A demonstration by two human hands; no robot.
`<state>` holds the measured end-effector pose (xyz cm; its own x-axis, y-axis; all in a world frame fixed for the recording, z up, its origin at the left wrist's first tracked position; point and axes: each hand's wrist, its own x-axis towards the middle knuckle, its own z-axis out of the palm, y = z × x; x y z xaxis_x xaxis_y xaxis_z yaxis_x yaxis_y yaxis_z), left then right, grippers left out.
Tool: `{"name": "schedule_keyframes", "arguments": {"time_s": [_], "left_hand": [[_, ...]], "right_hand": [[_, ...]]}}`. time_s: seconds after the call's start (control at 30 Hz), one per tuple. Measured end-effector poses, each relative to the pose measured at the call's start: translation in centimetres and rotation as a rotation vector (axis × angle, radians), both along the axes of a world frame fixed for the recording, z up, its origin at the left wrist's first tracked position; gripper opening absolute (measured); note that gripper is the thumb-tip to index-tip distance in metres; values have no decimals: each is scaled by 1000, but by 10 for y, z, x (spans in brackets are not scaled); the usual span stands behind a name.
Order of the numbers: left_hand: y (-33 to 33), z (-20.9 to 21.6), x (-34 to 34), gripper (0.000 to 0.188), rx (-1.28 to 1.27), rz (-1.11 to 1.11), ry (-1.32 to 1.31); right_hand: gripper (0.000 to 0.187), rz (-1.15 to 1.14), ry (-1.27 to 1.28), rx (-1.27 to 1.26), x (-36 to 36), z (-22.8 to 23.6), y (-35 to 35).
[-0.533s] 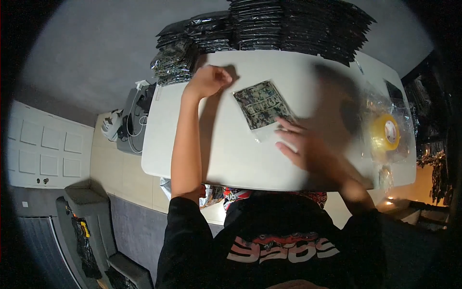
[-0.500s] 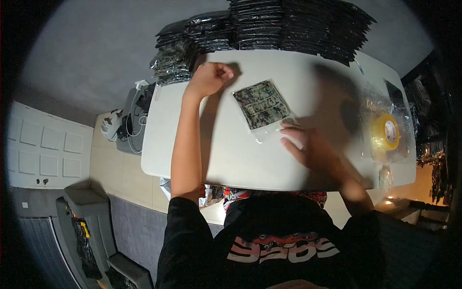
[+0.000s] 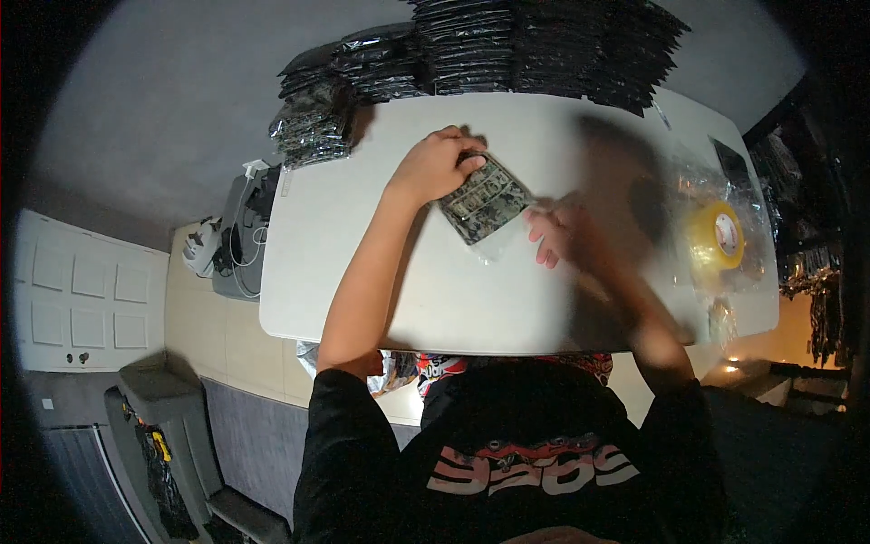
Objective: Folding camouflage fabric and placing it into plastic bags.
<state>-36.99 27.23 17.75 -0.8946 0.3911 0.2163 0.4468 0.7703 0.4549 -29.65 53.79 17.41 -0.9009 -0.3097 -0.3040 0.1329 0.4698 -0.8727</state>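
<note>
1. A camouflage-patterned packet (image 3: 489, 201) lies on the white table (image 3: 435, 299), between both hands' fingers.
2. The left hand (image 3: 433, 166) curls over its far-left edge; whether it grips cannot be told.
3. The blurred right hand (image 3: 560, 231) bends its fingers at the right corner, grip unclear.

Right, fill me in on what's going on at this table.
A person is handling a flat camouflage-patterned packet in clear wrap, lying on the white table. The left hand is at its upper-left edge; the right hand, blurred, is by its right corner, and whether it grips is unclear. Stacked black packets line the far edge, and a roll of clear yellowish tape sits to the right.
</note>
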Motion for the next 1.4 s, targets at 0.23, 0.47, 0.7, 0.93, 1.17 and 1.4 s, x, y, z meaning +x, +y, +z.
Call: {"name": "schedule_keyframes", "arguments": {"time_s": [0.23,0.47,0.7,0.93,1.17,1.4], "left_hand": [[-17,-13,-9,33,106,95,-7],[-21,-14,-15,27,546,77,-461],[-47,8,-4,39,327,8,-877],[-38,24,7,51,-14,167,-508],[-16,3,0,43,268,-15,-556],[-11,32,19,38,-57,-149,-1034]], "right_hand": [[45,43,-126,-108,-8,-11,-3],[37,-70,56,-213,-50,-10,14],[40,-130,268,-234,-102,-26,33],[33,3,499,386,-102,-20,49],[39,68,545,353,-86,-25,66],[44,28,656,221,-88,-36,69]]}}
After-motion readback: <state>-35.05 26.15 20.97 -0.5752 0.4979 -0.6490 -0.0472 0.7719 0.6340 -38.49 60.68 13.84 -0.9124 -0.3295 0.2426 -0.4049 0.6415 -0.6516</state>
